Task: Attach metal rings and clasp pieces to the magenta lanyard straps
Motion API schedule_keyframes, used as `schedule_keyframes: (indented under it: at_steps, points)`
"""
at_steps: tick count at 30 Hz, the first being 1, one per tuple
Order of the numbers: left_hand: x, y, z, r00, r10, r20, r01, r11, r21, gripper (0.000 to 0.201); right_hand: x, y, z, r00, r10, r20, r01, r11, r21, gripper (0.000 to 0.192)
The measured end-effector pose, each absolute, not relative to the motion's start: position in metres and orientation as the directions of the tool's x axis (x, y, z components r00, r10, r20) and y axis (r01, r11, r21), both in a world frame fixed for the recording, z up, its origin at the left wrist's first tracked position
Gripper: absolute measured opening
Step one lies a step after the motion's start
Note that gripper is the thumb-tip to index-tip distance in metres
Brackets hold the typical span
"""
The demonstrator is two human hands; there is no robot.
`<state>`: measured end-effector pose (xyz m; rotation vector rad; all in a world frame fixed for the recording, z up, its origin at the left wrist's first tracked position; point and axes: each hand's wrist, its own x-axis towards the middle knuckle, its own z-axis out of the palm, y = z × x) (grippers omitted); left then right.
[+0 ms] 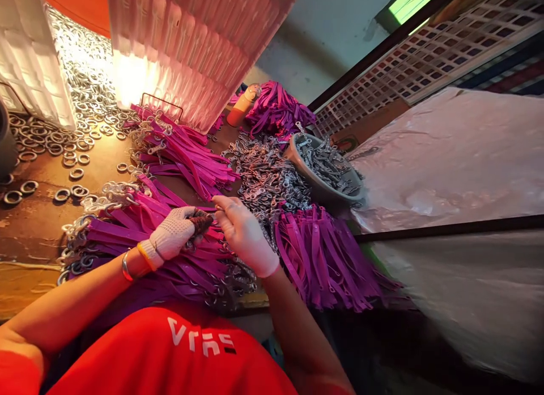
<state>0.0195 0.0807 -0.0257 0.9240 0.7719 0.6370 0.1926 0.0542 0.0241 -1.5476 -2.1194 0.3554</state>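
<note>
Purple straps (114, 235) point rightward, lengthwise, beneath left hand (170, 234) and right hand (246, 232), fingers (224, 207) bent, hold unclear.

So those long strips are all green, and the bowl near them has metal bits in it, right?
Not green: the head view shows the long strips are pink and purple. The bowl near them does have metal bits in it.
</note>
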Motion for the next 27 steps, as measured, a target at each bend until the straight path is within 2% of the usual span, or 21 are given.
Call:
schedule_keyframes:
  at_steps: [2, 5, 7, 8, 12, 14, 16, 18, 19, 21, 23, 27]
  points:
    - [0.019, 0.081, -0.028, 0.563, 0.774, -0.291, -0.091, 0.408, 0.908, 0.02, 0.19, 0.058, 0.028, -0.328, 0.941, 0.079, 0.848, 0.33, -0.414, 0.028]
    - [0.019, 0.084, -0.032, 0.553, 0.777, -0.301, -0.054, 0.394, 0.918, 0.016, 0.183, 0.059, 0.034, -0.331, 0.932, -0.147, 0.933, 0.299, -0.201, 0.029]
    - [0.02, 0.086, -0.034, 0.563, 0.758, -0.33, -0.094, 0.455, 0.886, 0.017, 0.179, 0.056, 0.035, -0.294, 0.939, -0.179, 0.955, 0.282, -0.088, 0.028]
    - [0.021, 0.087, -0.035, 0.562, 0.75, -0.349, -0.132, 0.498, 0.857, 0.019, 0.177, 0.054, 0.033, -0.27, 0.947, -0.174, 0.962, 0.258, -0.088, 0.027]
    - [0.02, 0.091, -0.036, 0.576, 0.722, -0.384, -0.254, 0.604, 0.755, 0.029, 0.178, 0.051, 0.022, -0.171, 0.96, -0.223, 0.946, 0.096, -0.311, 0.021]
    - [0.018, 0.095, -0.032, 0.605, 0.71, -0.362, -0.223, 0.587, 0.778, 0.029, 0.185, 0.053, 0.018, -0.156, 0.972, -0.173, 0.896, 0.066, -0.439, 0.024]
    - [0.016, 0.102, -0.025, 0.577, 0.757, -0.308, -0.092, 0.435, 0.896, 0.026, 0.194, 0.054, 0.014, -0.092, 0.994, -0.053, 0.826, 0.046, -0.561, 0.029]
    - [0.018, 0.113, -0.015, 0.533, 0.828, -0.173, 0.206, 0.072, 0.976, 0.021, 0.202, 0.052, 0.009, -0.01, 1.0, 0.023, 0.766, 0.023, -0.642, 0.034]
    - [0.02, 0.121, -0.011, 0.538, 0.837, -0.1, 0.393, -0.145, 0.908, 0.018, 0.205, 0.05, 0.005, 0.015, 0.999, 0.035, 0.75, 0.012, -0.661, 0.035]
    - [0.029, 0.137, -0.004, 0.582, 0.812, -0.037, 0.651, -0.438, 0.62, 0.017, 0.207, 0.044, -0.004, 0.046, 0.998, 0.046, 0.744, -0.003, -0.668, 0.036]
    - [0.041, 0.153, -0.004, 0.595, 0.801, -0.066, 0.747, -0.522, 0.411, 0.021, 0.206, 0.037, -0.014, 0.079, 0.995, 0.064, 0.75, -0.017, -0.662, 0.033]
    - [0.065, 0.173, -0.016, 0.568, 0.808, -0.153, 0.808, -0.514, 0.288, 0.03, 0.203, 0.028, -0.025, 0.125, 0.987, 0.101, 0.73, -0.022, -0.683, 0.029]
